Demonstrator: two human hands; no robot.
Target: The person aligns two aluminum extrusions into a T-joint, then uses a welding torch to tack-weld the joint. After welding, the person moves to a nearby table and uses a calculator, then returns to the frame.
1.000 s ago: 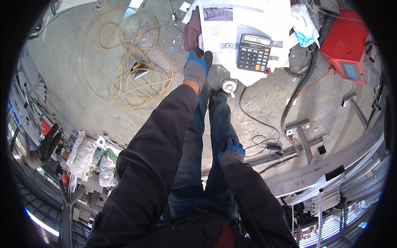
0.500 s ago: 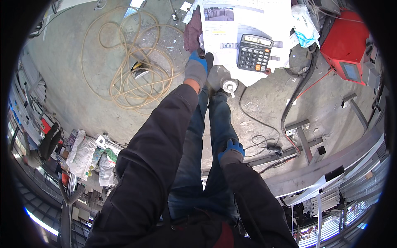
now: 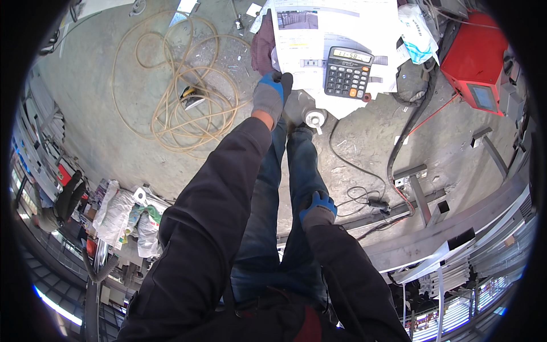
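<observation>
My left hand [image 3: 269, 98], in a grey and blue work glove, is closed beside the lower left corner of the printed paper sheets [image 3: 310, 43]. What its fingers hold, if anything, is hidden. Just above it lies a crumpled maroon cloth [image 3: 262, 48]. A black desk calculator [image 3: 347, 73] with grey and orange keys rests on the papers. To the right of the hand, a grey metal piece with a pale round part [image 3: 315, 118] stands in front of my shoes. My right hand [image 3: 318, 211], gloved alike, lies over my right leg with its blue fingers apart.
A tangled tan hose [image 3: 171, 122] covers the floor at left, a yellow and black object [image 3: 190, 97] among its loops. At right stand a red machine [image 3: 476, 54] with a screen, a black cable [image 3: 393, 162] and metal frame parts [image 3: 419, 196]. White bags [image 3: 117, 214] lie lower left.
The view has shifted very slightly, so the papers and calculator sit a little further left. Both hands keep the same pose.
</observation>
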